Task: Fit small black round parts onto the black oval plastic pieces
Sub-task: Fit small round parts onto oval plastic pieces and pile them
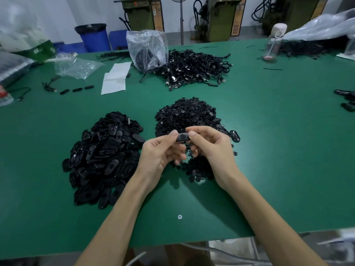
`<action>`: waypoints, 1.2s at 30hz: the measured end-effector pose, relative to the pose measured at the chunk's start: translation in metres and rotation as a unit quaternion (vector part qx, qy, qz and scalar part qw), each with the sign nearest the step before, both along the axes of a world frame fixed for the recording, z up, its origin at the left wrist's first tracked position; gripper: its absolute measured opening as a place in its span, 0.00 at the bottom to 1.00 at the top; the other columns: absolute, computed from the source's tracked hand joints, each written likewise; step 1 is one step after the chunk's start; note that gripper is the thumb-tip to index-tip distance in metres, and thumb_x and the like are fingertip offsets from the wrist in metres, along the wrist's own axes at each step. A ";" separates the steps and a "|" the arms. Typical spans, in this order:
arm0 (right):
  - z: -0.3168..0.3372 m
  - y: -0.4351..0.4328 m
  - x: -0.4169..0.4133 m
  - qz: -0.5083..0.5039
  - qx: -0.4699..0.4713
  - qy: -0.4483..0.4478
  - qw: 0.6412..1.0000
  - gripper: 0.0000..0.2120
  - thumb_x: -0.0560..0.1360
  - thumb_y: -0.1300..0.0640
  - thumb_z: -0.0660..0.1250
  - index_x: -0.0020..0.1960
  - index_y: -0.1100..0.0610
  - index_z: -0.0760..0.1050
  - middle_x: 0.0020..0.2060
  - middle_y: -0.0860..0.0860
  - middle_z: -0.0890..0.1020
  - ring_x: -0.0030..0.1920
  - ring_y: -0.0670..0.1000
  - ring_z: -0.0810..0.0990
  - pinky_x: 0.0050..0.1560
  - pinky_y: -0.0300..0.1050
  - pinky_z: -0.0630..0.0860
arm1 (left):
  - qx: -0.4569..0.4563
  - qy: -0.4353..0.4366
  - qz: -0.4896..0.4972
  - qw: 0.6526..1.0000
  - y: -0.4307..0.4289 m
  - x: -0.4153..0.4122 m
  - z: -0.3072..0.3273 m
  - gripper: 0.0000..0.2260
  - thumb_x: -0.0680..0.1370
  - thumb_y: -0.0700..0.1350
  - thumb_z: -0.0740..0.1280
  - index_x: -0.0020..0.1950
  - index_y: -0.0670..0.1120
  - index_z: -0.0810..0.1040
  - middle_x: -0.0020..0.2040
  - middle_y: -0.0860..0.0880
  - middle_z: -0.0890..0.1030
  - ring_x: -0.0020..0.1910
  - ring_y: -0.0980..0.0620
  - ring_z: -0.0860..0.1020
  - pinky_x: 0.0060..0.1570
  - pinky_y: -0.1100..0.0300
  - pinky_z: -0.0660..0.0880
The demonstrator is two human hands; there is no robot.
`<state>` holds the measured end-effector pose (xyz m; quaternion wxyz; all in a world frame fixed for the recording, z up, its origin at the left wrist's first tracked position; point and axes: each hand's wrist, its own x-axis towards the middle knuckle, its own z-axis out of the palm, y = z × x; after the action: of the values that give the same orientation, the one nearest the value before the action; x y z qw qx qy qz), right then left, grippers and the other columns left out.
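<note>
One black oval plastic piece (pixel 182 137) is held up between both hands above the green table (pixel 278 150). My left hand (pixel 163 152) pinches its left end and my right hand (pixel 209 144) pinches its right end, thumbs on top. A round shape shows on the piece's face. A big heap of black oval pieces (pixel 104 158) lies to the left of my hands. A heap of small black round parts (pixel 187 116) lies just behind my hands, with more scattered under my right hand (pixel 196 169).
A pile of black cables with connectors (pixel 194 69) and a clear plastic bag (pixel 147 48) lie at the back centre. White paper sheets (pixel 115 78), loose oval pieces (pixel 76 90) and a bottle (pixel 273 44) also stand on the table. The table's front edge runs below my forearms.
</note>
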<state>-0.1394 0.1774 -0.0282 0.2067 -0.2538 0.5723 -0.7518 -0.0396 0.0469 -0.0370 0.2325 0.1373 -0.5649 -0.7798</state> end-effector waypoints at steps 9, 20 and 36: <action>-0.003 -0.001 0.001 -0.043 0.055 0.139 0.988 0.04 0.79 0.61 0.72 0.52 0.55 0.83 0.41 0.51 0.84 0.40 0.45 0.80 0.41 0.41 0.76 | -0.006 -0.012 0.038 0.999 0.000 -0.003 -0.003 0.15 0.78 0.52 0.71 0.48 0.41 0.88 0.37 0.42 0.84 0.30 0.48 0.82 0.30 0.61 0.75; -0.005 -0.002 0.001 -0.111 0.124 0.264 0.950 0.04 0.74 0.60 0.77 0.44 0.55 0.83 0.42 0.47 0.82 0.44 0.46 0.81 0.47 0.37 0.74 | -0.066 -0.028 0.043 0.996 0.002 -0.006 -0.006 0.12 0.79 0.49 0.71 0.43 0.41 0.85 0.38 0.41 0.84 0.31 0.48 0.81 0.29 0.61 0.74; -0.003 -0.001 -0.003 -0.110 0.047 0.144 0.982 0.09 0.79 0.63 0.70 0.56 0.52 0.82 0.39 0.48 0.82 0.40 0.45 0.79 0.44 0.39 0.74 | -0.044 -0.029 0.061 0.997 -0.001 -0.008 -0.010 0.09 0.83 0.45 0.69 0.47 0.42 0.84 0.40 0.42 0.85 0.35 0.50 0.83 0.32 0.62 0.77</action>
<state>-0.1420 0.1769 -0.0313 0.0503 -0.2848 0.6553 -0.6979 -0.0475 0.0459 -0.0473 0.2686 0.1837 -0.5959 -0.7341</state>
